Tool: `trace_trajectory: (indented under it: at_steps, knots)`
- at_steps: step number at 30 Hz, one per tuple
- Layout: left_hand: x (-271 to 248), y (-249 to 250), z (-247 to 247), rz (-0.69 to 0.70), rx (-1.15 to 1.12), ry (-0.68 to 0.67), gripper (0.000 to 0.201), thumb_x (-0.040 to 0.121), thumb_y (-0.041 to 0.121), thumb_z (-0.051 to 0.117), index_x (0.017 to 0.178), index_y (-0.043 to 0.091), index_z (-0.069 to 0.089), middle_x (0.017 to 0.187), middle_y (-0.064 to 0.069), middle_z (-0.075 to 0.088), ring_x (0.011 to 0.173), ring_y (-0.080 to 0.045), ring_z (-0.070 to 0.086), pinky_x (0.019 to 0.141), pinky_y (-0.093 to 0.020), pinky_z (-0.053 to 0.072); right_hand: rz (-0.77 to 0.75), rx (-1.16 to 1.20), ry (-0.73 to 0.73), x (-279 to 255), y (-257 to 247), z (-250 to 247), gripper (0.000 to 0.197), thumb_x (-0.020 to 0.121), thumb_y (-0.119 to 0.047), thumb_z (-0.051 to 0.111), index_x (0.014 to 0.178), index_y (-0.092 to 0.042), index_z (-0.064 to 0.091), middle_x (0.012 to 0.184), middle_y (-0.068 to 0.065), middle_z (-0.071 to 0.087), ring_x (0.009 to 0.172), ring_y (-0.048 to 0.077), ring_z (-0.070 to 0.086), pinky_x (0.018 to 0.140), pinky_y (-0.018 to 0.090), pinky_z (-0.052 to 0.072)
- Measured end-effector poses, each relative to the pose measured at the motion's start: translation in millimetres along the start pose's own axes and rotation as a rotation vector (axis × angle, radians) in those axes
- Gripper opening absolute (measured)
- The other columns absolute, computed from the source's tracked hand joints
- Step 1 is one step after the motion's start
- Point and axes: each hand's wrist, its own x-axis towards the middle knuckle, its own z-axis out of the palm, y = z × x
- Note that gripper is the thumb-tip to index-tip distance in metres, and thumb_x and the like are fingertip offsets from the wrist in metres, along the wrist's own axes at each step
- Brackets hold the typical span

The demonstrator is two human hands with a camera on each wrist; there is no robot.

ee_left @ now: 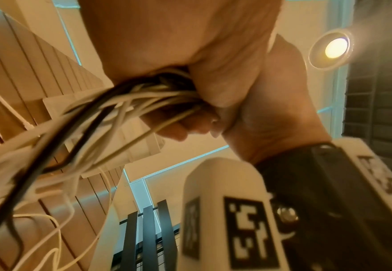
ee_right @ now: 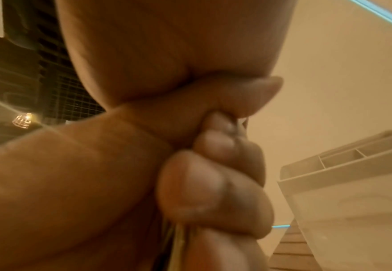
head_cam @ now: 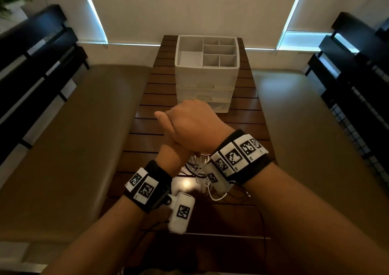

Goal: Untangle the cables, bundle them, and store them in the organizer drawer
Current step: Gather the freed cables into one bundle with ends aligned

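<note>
Both hands are raised together over the wooden table (head_cam: 244, 127). My right hand (head_cam: 193, 123) lies on top of my left hand (head_cam: 168, 142) and hides most of it. In the left wrist view my left hand (ee_left: 167, 42) grips a bunch of white and black cables (ee_left: 130, 97), and the right hand's fingers (ee_left: 178, 128) curl round the same bunch. The loose cable ends (head_cam: 200, 169) hang tangled down to the table below my wrists. The white organizer (head_cam: 206, 72), with open compartments on top and drawers below, stands farther back on the table, its drawers closed as far as I can see.
Tan cushioned benches (head_cam: 73, 138) run along both sides of the narrow table. Dark slatted backrests (head_cam: 31, 64) stand at the far left and right. Thin black wires (head_cam: 261, 222) trail over the near table edge. The organizer (ee_right: 352, 192) is close to the right of my clasped hands.
</note>
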Motion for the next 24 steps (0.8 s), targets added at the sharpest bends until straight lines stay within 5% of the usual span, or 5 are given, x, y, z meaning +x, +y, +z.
trace_trajectory:
  at_steps: [8, 13, 18, 21, 24]
  knots:
    - [-12.7, -6.4, 5.1, 0.061, -0.055, -0.03, 0.039, 0.106, -0.007, 0.046, 0.081, 0.022, 0.046, 0.075, -0.001, 0.047, 0.068, -0.013, 0.051, 0.055, -0.013, 0.042, -0.069, 0.241, -0.033, -0.6, 9.0, 15.1, 0.061, 0.11, -0.042, 0.032, 0.078, -0.011, 0.073, 0.072, 0.005, 0.07, 0.065, 0.021, 0.064, 0.071, 0.042, 0.054]
    - [-3.2, 18.9, -1.2, 0.234, 0.047, 0.085, 0.033, 0.105, -0.002, 0.051, 0.083, 0.022, 0.057, 0.08, 0.001, 0.059, 0.067, -0.007, 0.059, 0.058, -0.019, 0.051, 0.111, 0.727, 0.377, -15.1, 18.3, 17.4, 0.035, 0.11, -0.033, 0.047, 0.122, -0.01, 0.071, 0.115, 0.003, 0.073, 0.105, 0.013, 0.067, 0.092, 0.03, 0.053]
    - [8.6, 15.0, -10.9, 0.17, -0.215, 0.058, 0.023, 0.105, 0.022, 0.057, 0.086, 0.016, 0.069, 0.077, -0.007, 0.066, 0.066, -0.02, 0.059, 0.059, -0.03, 0.046, 0.294, 0.902, 0.104, -25.6, 16.5, 36.0, 0.057, 0.106, -0.055, 0.045, 0.155, -0.026, 0.039, 0.107, -0.006, 0.071, 0.098, 0.006, 0.069, 0.087, 0.028, 0.056]
    - [17.8, 24.3, -26.9, 0.167, -0.448, -0.051, 0.04, 0.103, 0.021, 0.056, 0.064, 0.019, 0.05, 0.051, 0.005, 0.044, 0.039, -0.008, 0.038, 0.036, -0.021, 0.032, 0.369, 0.987, -0.109, -35.3, 13.6, 51.6, 0.057, 0.1, -0.064, 0.051, 0.139, -0.023, 0.052, 0.104, 0.0, 0.076, 0.087, 0.013, 0.075, 0.083, 0.041, 0.062]
    - [20.0, 34.4, -39.2, 0.21, -0.513, -0.177, 0.052, 0.104, 0.023, 0.052, 0.057, 0.025, 0.03, 0.047, 0.009, 0.02, 0.036, -0.007, 0.014, 0.032, -0.021, 0.016, 0.277, 0.834, -0.233, -46.8, 4.9, 64.2, 0.041, 0.101, -0.059, 0.056, 0.088, -0.022, 0.068, 0.069, -0.009, 0.07, 0.06, 0.005, 0.065, 0.062, 0.032, 0.051]
